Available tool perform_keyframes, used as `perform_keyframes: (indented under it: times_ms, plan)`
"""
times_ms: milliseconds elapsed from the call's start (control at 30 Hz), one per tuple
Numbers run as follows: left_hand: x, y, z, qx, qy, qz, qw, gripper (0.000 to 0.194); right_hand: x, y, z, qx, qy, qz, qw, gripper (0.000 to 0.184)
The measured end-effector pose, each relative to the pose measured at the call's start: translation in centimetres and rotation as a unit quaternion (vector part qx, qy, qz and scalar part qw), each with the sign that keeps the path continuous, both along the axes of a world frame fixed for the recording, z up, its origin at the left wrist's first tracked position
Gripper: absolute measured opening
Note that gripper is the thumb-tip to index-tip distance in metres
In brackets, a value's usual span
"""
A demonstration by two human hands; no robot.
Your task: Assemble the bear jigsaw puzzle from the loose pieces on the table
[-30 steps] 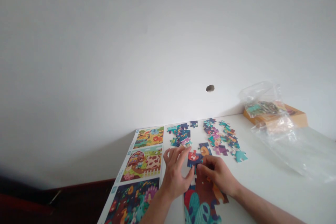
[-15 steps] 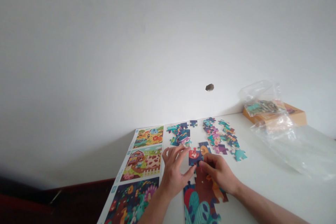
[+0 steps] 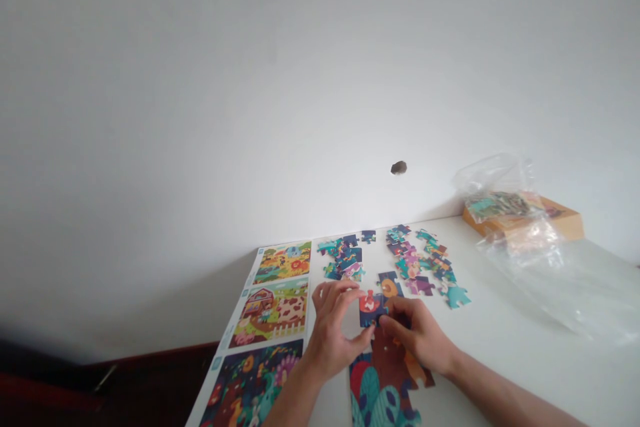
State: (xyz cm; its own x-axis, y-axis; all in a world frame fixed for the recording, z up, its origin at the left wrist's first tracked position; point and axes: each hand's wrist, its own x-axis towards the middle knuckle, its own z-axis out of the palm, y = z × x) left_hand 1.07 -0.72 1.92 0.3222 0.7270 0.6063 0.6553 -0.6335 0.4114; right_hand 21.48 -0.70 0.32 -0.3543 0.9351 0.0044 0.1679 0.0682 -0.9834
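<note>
A dark blue puzzle piece with a red figure is between my two hands, just above the joined puzzle section. My right hand pinches its right edge between thumb and fingers. At its left side, my left hand has the index fingertip by the upper corner and the thumb by the lower edge. Brown, blue and teal leaf shapes show on the joined section, partly covered by my right hand. Just behind the held piece lies another piece with a tan round shape.
Loose puzzle pieces lie in a left pile and a right pile. A picture sheet runs along the table's left edge. At the back right, a clear plastic bag with pieces rests on an orange box. The wall stands behind.
The red-figured piece has shifted slightly toward me, with my fingers still around it. The piles, sheet and bag have stayed put.
</note>
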Motion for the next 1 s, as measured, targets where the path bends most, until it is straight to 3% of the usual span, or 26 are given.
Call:
perform_keyframes:
  times_ms: [300,733,1000]
  plan:
    - [0.22,-0.38,0.51,-0.003,0.023,-0.020,1.000,0.036,-0.06,0.15,0.23,0.024,-0.027,-0.012,0.999,0.043]
    - [0.04,-0.29,0.39,-0.017,0.037,-0.025,0.999,0.044,-0.02,0.22,-0.17,0.034,-0.046,-0.015,0.998,0.042]
    - [-0.27,0.00,-0.11,0.002,0.031,-0.016,0.999,0.039,-0.15,0.22,0.21,0.037,-0.051,-0.019,0.998,0.039]
